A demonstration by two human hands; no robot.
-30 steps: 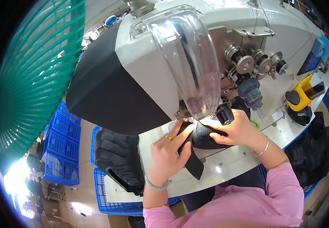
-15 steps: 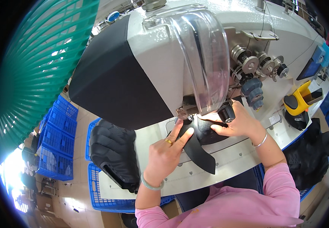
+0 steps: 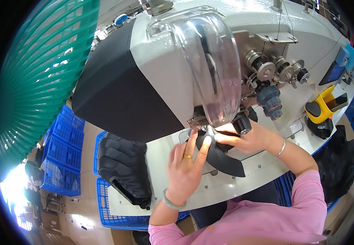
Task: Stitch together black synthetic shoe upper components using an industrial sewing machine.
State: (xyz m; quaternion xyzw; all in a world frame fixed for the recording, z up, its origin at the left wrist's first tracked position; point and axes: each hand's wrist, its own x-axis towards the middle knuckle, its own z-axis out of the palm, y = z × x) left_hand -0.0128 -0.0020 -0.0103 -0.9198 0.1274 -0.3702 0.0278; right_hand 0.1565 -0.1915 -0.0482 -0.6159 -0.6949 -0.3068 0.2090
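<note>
A curved black strip (image 3: 224,160) is set on the white table (image 3: 157,163), with its far end just below the needle area of a large sewing machine (image 3: 156,65) and its loose end pointed toward the near right. The left hand (image 3: 186,169) is held unclenched, palm down, with two fingers stretched out toward the far end; one fingertip is laid on the strip, and the other is brought close to its left edge. A gold ring (image 3: 188,157) is worn on this hand. The strip's right side is met by the thumb of the right hand (image 3: 253,136); whether anything is gripped by it cannot be told, as its other fingers are partly hidden by the machine.

The needle area is overhung by a clear cover (image 3: 211,73), and grey knobs (image 3: 269,100) are mounted to its right. On the table's left end, a padded black bundle (image 3: 123,169) is rested. At the far right, a yellow holder (image 3: 319,109) is seen, with a black pile (image 3: 336,167) nearer. On the left, blue crates (image 3: 62,163) are stacked on the floor (image 3: 77,212), partly covered by a green fan (image 3: 34,85).
</note>
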